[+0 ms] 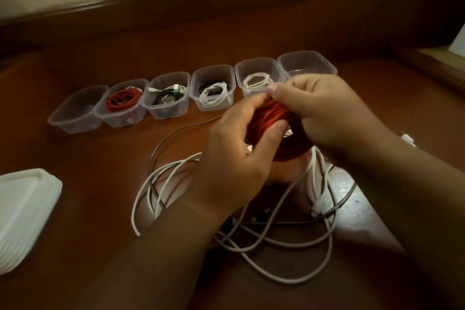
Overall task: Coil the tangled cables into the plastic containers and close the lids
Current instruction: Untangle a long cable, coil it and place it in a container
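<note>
Much of the red cable coil [279, 114] is covered by the left hand [236, 158] and the right hand [324, 111], so its ends cannot be seen. The loose white cables [284, 249] pass under both forearms, and their tangle there is hidden. Left of the left hand, the stack of white lids [22, 211] is cut off by the picture's edge. Behind the right hand, the near wall of the last container [307, 63] is hidden.
</note>
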`<state>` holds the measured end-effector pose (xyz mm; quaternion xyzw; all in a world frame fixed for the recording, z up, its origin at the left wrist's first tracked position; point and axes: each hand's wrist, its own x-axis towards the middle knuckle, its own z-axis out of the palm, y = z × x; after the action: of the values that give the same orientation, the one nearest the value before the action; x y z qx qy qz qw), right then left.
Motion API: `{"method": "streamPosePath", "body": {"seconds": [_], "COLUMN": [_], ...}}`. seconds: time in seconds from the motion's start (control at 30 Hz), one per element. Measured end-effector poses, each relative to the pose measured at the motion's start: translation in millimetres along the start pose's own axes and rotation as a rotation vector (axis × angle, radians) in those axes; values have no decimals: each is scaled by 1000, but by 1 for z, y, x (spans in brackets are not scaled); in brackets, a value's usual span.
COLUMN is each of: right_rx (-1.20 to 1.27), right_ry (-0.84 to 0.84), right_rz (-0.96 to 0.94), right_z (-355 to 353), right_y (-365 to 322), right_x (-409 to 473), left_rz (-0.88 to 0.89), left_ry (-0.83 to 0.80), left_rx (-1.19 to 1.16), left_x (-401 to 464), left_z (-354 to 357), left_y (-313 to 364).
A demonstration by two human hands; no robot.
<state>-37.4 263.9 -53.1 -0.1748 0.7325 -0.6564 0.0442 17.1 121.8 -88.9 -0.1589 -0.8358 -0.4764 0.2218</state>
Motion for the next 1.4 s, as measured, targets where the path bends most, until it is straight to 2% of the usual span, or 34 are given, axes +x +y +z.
{"method": "streamPosePath", "body": {"seconds": [0.1, 0.27, 0.37, 0.47, 0.6, 0.67, 0.8, 0.9, 1.0, 1.07, 1.2, 1.3, 1.33, 1.4], "right_rx": [65, 615, 773, 755, 607, 546, 555, 515, 476, 595, 890, 947, 950, 928], "right_ry": [-43, -189, -213, -123, 106, 168, 135, 88, 67, 39, -91, -48, -12, 91], "right_rz": [84, 320, 368, 342, 298, 240, 207, 185, 166, 183, 153, 151, 152, 165], "right_z": [4, 17, 22, 22, 21, 21, 19, 16, 13, 10, 8, 9, 11, 14], "right_y": [-1, 2, 6, 5, 6, 6, 0, 1, 1, -2, -12, -15, -15, -13], "right_x": [-1, -4, -5, -7, -6, -5, -2, -1, 1, 0, -7, -8, -8, -4], "left_rz": [12, 33, 28, 90, 128, 112, 12, -94, -94, -79, 6, 162, 162, 26], "left_ry": [55, 275, 363, 357, 236, 179, 95, 141, 254, 279, 234, 204, 200, 181], "left_rx": [20, 10, 12, 63, 99, 80, -136, -295, -198, -156, -301, -169, -146, -211], "left_x": [0, 2, 1, -1, -2, 0, 2, 6, 14, 17, 8, 1, 1, 6], "left_z": [6, 2, 5, 10, 15, 13, 5, -5, -19, -25, -12, 0, 1, -5], "left_y": [-1, -4, -5, -3, -3, -3, 1, 0, -9, -13, 2, 7, 8, 10]}}
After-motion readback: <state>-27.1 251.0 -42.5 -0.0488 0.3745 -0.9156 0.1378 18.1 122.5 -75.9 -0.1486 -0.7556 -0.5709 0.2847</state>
